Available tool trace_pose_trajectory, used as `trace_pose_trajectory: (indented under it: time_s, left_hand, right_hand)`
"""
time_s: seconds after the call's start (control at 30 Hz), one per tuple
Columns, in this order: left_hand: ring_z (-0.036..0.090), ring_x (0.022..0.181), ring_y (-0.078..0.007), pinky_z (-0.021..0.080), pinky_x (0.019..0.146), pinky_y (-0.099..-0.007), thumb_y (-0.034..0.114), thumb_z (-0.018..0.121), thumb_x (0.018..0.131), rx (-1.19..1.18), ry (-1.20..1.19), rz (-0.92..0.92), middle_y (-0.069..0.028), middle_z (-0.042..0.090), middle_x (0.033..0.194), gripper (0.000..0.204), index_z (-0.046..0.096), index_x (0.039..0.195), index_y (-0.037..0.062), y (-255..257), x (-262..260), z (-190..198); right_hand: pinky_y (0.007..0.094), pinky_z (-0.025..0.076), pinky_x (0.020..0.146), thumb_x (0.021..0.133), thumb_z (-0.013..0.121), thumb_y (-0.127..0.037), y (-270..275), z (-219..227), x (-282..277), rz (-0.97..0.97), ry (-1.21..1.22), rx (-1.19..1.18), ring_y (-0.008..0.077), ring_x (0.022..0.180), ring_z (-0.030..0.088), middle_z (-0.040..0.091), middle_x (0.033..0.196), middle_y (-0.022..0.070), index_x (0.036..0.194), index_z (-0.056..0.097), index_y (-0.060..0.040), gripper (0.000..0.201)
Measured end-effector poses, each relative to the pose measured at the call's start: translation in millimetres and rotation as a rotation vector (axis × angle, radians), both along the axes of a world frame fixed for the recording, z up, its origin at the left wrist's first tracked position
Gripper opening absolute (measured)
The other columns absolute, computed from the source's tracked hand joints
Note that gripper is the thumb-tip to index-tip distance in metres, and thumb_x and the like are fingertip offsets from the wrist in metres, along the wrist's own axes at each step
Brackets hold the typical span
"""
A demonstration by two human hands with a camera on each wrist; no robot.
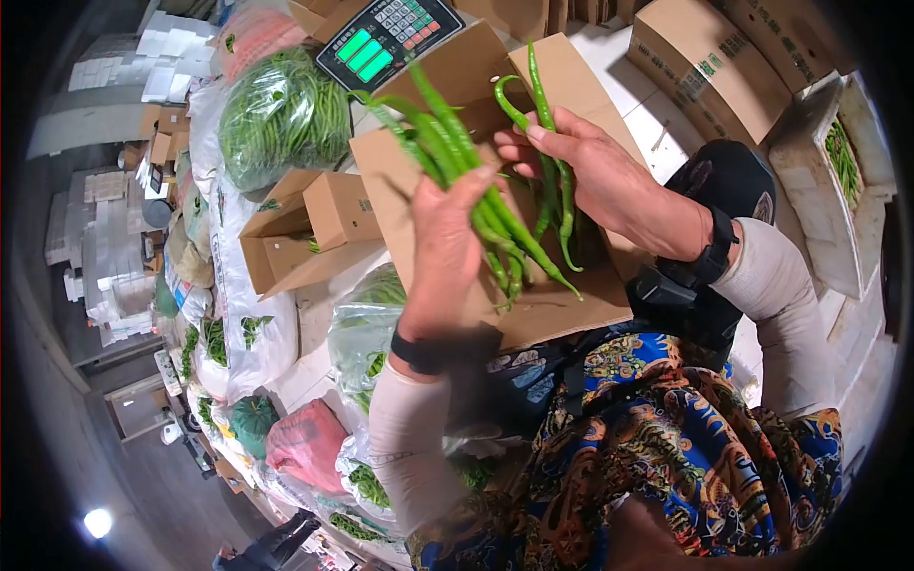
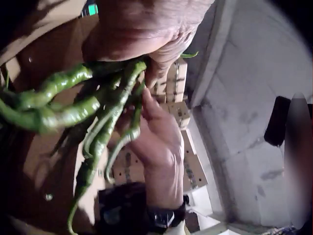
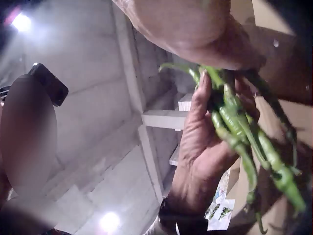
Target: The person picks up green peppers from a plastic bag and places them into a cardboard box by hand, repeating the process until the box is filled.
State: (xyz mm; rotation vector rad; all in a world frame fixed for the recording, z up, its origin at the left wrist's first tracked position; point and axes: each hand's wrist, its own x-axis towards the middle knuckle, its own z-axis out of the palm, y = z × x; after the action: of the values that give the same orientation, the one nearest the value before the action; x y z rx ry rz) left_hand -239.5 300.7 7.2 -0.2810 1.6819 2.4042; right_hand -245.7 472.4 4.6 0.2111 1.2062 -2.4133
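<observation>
My left hand (image 1: pixel 443 243) grips a bunch of long green chili peppers (image 1: pixel 455 143), which stick out on both sides of the fist. Beside it, my right hand (image 1: pixel 609 181) pinches a few more chili peppers (image 1: pixel 541 90) between thumb and fingers. Both hands are over an open cardboard box (image 1: pixel 586 90), close to each other. In the left wrist view, curved peppers (image 2: pixel 105 127) hang down in front of the right hand (image 2: pixel 164 137). The right wrist view shows the left thumb lying along its bunch (image 3: pixel 234 122). Part of the box's inside is hidden behind the hands.
A digital scale (image 1: pixel 386 43) with a lit display stands beyond the box. A clear bag of green produce (image 1: pixel 286 119) and a smaller open carton (image 1: pixel 343 209) lie to the left. Closed cartons (image 1: pixel 709 67) and a white foam box (image 1: pixel 800 143) are at right.
</observation>
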Motion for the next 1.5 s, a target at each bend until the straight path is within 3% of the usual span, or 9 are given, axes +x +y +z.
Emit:
trace_pose_trajectory:
  time_s: [0.23, 0.33, 0.4, 0.53, 0.83, 0.9, 1.1, 1.2, 1.5]
  left_hand:
    - [0.060, 0.093, -0.0151, 0.050, 0.082, -0.0284, 0.002, 0.069, 0.080, -0.064, 0.050, -0.108, -0.0054, 0.060, 0.106, 0.044, 0.049, 0.119, 0.0050, 28.1, 10.3, -17.2]
    - [0.061, 0.087, -0.0143, 0.050, 0.079, -0.0285, 0.001, 0.068, 0.080, 0.022, 0.029, -0.108, -0.0047, 0.062, 0.100, 0.041, 0.050, 0.117, 0.0032, 19.6, -1.0, -12.2]
    - [0.061, 0.078, -0.0148, 0.052, 0.072, -0.0283, 0.001, 0.066, 0.080, -0.049, -0.091, -0.119, -0.0049, 0.062, 0.093, 0.034, 0.053, 0.112, 0.0020, -8.3, -13.8, -21.9]
    - [0.062, 0.068, -0.0181, 0.054, 0.061, -0.0317, -0.002, 0.064, 0.079, -0.110, -0.251, -0.018, -0.0074, 0.061, 0.083, 0.022, 0.055, 0.098, 0.0035, -30.1, -17.7, -71.2]
    - [0.060, 0.071, -0.0161, 0.049, 0.063, -0.0289, -0.004, 0.064, 0.075, -0.224, -0.436, -0.077, -0.0056, 0.062, 0.082, 0.028, 0.058, 0.101, 0.0027, -18.4, -33.3, -161.2]
    - [0.059, 0.058, -0.0156, 0.051, 0.049, -0.0288, -0.004, 0.064, 0.077, -0.406, -0.368, -0.025, -0.0060, 0.061, 0.073, 0.016, 0.060, 0.091, 0.0035, -20.5, -37.5, -196.1]
    - [0.062, 0.067, -0.0204, 0.054, 0.058, -0.0357, 0.007, 0.070, 0.081, -0.329, -0.450, -0.078, -0.0053, 0.064, 0.084, 0.017, 0.062, 0.096, 0.0037, -6.9, -24.8, -228.5]
    - [0.061, 0.083, -0.0226, 0.049, 0.072, -0.0368, 0.019, 0.071, 0.081, -0.617, -0.458, -0.159, -0.0100, 0.065, 0.094, 0.039, 0.056, 0.112, 0.0000, -19.7, -27.5, -234.0]
    - [0.061, 0.082, -0.0136, 0.048, 0.071, -0.0239, 0.013, 0.057, 0.090, -0.399, -0.218, -0.419, -0.0075, 0.063, 0.090, 0.028, 0.054, 0.112, -0.0021, -13.5, 31.6, 16.0]
  right_hand:
    - [0.0307, 0.039, 0.095, 0.100, 0.042, -0.034, -18.1, -13.8, 2.0, 0.094, -0.058, -0.137, 0.0141, 0.101, 0.053, 0.056, 0.119, 0.0047, 0.122, 0.051, -0.0057, 0.037]
    - [0.0303, 0.040, 0.087, 0.096, 0.047, -0.042, -5.8, -2.5, -3.9, 0.206, 0.223, 0.026, 0.0155, 0.095, 0.048, 0.056, 0.105, 0.0078, 0.111, 0.054, -0.0017, 0.043]
    - [0.0287, 0.040, 0.088, 0.093, 0.054, -0.039, -0.2, -0.2, -14.8, 0.014, 0.257, 0.156, 0.0136, 0.098, 0.050, 0.056, 0.107, 0.0049, 0.113, 0.056, -0.0020, 0.042]
    - [0.0282, 0.041, 0.090, 0.090, 0.062, -0.031, 32.0, -5.0, -21.9, -0.117, 0.201, 0.086, 0.0126, 0.103, 0.053, 0.058, 0.110, 0.0025, 0.111, 0.059, -0.0042, 0.034]
    - [0.0286, 0.042, 0.089, 0.092, 0.058, -0.023, 38.3, 19.1, -14.7, -0.102, 0.287, 0.069, 0.0141, 0.103, 0.055, 0.059, 0.110, 0.0036, 0.109, 0.059, -0.0042, 0.025]
    - [0.0285, 0.042, 0.089, 0.092, 0.058, -0.022, 40.1, 21.1, -14.4, -0.095, 0.263, 0.069, 0.0141, 0.103, 0.055, 0.059, 0.109, 0.0036, 0.108, 0.059, -0.0044, 0.024]
    - [0.0277, 0.043, 0.088, 0.092, 0.056, -0.019, 37.3, 21.2, -12.8, -0.040, 0.176, 0.155, 0.0138, 0.101, 0.055, 0.059, 0.107, 0.0033, 0.106, 0.060, -0.0034, 0.021]
    - [0.0274, 0.043, 0.087, 0.093, 0.055, -0.019, 36.9, 19.5, -11.2, -0.034, 0.222, 0.133, 0.0138, 0.100, 0.056, 0.059, 0.106, 0.0032, 0.107, 0.060, -0.0025, 0.022]
    - [0.0209, 0.047, 0.072, 0.097, 0.052, -0.017, 41.5, 15.2, -7.4, 0.182, 0.148, 0.082, 0.0072, 0.082, 0.056, 0.062, 0.095, 0.0028, 0.105, 0.059, -0.0018, 0.019]
